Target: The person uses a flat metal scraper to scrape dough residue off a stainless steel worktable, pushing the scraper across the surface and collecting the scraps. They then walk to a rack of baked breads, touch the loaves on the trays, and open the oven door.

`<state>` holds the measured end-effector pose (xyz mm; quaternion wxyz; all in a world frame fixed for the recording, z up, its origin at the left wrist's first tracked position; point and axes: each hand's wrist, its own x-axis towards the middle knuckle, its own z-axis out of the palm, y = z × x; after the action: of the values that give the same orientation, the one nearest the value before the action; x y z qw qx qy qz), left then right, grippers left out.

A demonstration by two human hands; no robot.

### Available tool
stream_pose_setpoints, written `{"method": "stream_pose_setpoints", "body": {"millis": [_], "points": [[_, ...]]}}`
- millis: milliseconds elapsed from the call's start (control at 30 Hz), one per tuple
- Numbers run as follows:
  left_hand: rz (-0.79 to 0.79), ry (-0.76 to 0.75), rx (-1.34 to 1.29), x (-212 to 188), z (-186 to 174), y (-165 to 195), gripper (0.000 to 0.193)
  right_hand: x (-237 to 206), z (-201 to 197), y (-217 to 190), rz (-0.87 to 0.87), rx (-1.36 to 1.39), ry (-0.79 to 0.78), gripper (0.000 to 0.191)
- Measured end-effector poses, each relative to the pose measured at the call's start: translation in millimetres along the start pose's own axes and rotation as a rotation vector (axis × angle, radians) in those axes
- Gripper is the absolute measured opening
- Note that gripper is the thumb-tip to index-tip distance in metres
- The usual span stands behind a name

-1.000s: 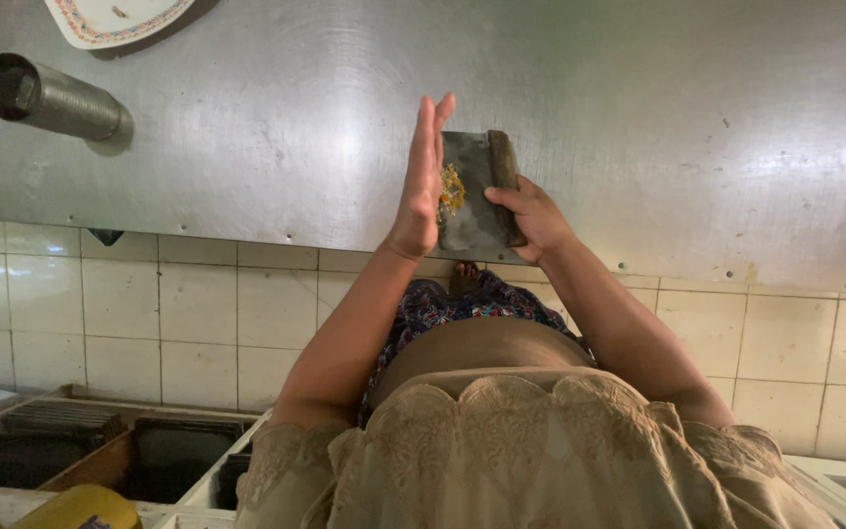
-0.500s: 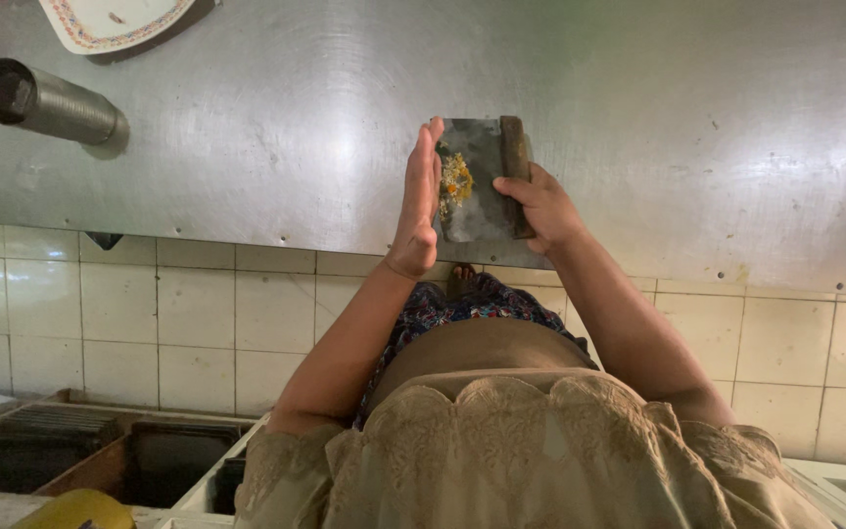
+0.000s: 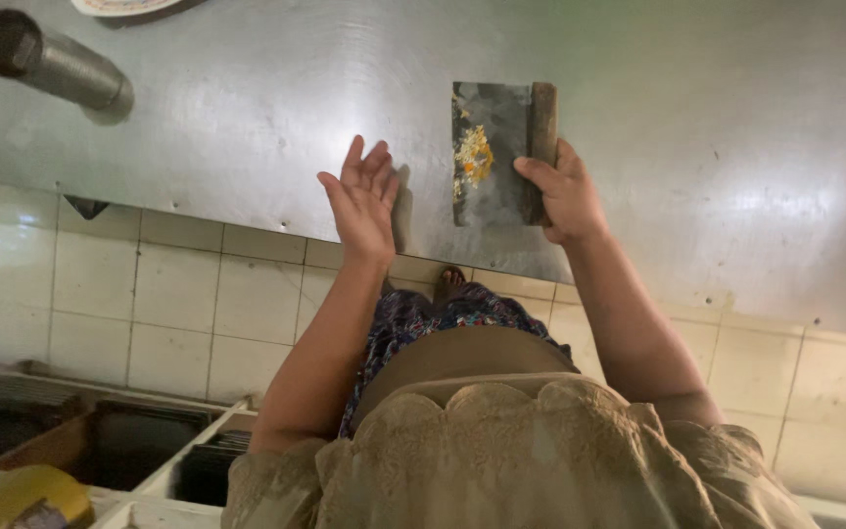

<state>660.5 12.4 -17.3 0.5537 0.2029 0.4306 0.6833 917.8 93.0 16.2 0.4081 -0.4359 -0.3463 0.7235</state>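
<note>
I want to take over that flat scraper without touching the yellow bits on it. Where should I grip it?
Grip the wooden handle strip along the scraper's right edge, as the right hand does, coming from that side. The yellow scraps cling near the opposite blade edge; the left hand is open, off it.

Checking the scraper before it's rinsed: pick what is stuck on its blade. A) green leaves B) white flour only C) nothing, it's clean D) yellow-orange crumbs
D: the scraper, gripped by its wooden handle in the right hand, carries a patch of yellow-orange crumbs on the flat of its blade.
</note>
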Motion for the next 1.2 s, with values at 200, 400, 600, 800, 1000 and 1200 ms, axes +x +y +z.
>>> {"method": "stream_pose_setpoints", "body": {"millis": [200,400,600,800,1000,1200], "points": [[0.276,-0.022,0.295,-10.7,3.4,24.0,0.095,11.9,76.8,1.6,0.087,-0.083,-0.104,0.039],[0.416,0.094,0.251,-30.9,-53.5,102.0,0.091,5.3,190.5,15.6,0.192,-0.129,-0.317,0.042],[0.55,0.237,0.313,-62.1,-172.3,200.7,0.087,-9.2,351.8,58.7,0.258,-0.176,-0.433,0.044],[0.534,0.218,0.196,-97.9,-342.5,304.4,0.085,-5.2,540.7,160.7,0.28,-0.228,-0.531,0.044],[0.516,0.476,0.311,-142.3,-503.9,384.5,0.078,-7.1,711.0,269.7,0.345,-0.234,-0.723,0.046],[0.585,0.709,0.163,-153.6,-634.7,450.5,0.07,14.3,864.8,359.2,0.44,-0.341,-0.87,0.042]]}}
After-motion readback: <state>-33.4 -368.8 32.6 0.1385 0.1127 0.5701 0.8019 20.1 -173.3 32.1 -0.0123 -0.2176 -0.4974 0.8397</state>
